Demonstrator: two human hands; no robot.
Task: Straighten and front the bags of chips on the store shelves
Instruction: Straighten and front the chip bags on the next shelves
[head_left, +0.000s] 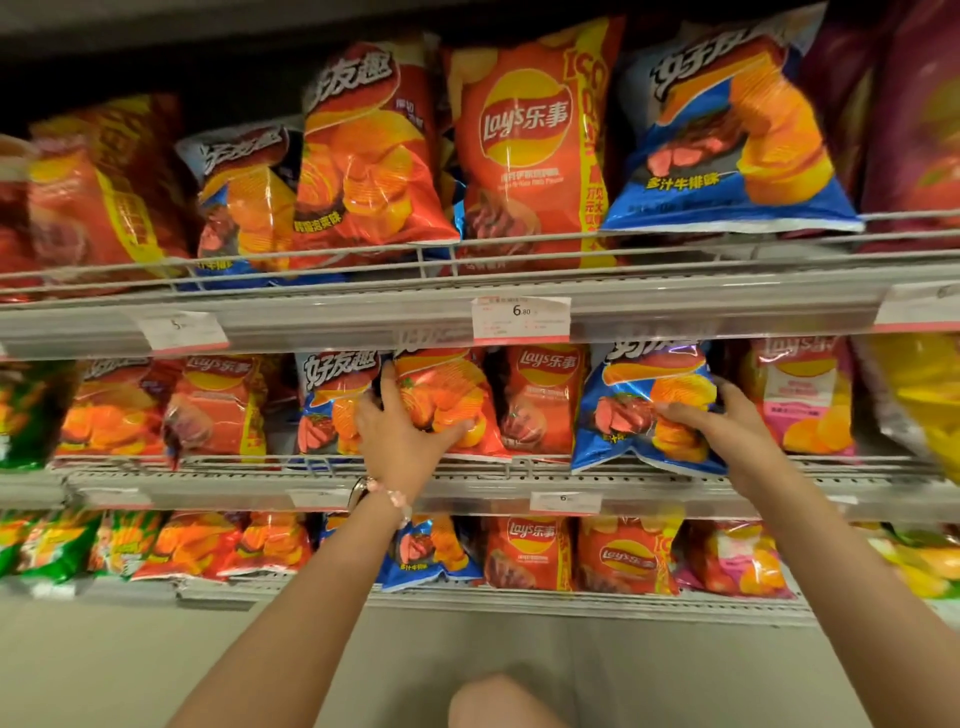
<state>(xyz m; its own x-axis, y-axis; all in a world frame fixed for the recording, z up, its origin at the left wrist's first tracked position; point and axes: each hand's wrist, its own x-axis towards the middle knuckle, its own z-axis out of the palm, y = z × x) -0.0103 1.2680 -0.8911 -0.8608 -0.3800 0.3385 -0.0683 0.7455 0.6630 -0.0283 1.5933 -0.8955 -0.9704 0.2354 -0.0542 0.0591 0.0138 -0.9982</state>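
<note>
1. Left hand (402, 434): fingers spread and wrapped around the front of a glossy red-orange crinkle-cut chip bag (447, 400) on the middle wire-fronted shelf (519, 475); the thumb presses the bag's lower edge at 3 o'clock of the palm. A pink beaded bracelet (397, 501) circles the wrist.
2. Right hand (719, 418): closed on the right edge of a shiny blue steak-flavour chip bag (634, 410), thumb across its front, fingers behind. The bag tilts, its bottom corner overhanging the shelf's front rail.
3. Red foil Lay's bag (543, 397): stands upright between the two held bags, touched by neither hand.
4. White paper price tag (521, 318): clipped to the upper shelf's edge strip, at 12 o'clock of the red Lay's bag.
5. Upper shelf: a large blue bag (727, 130) leans at 12 o'clock of the right hand; a tall red Lay's packet (524, 145) stands just beside it, at its 9 o'clock.
6. Bottom shelf (467, 597): further mixed bags, partly hidden by both forearms.
</note>
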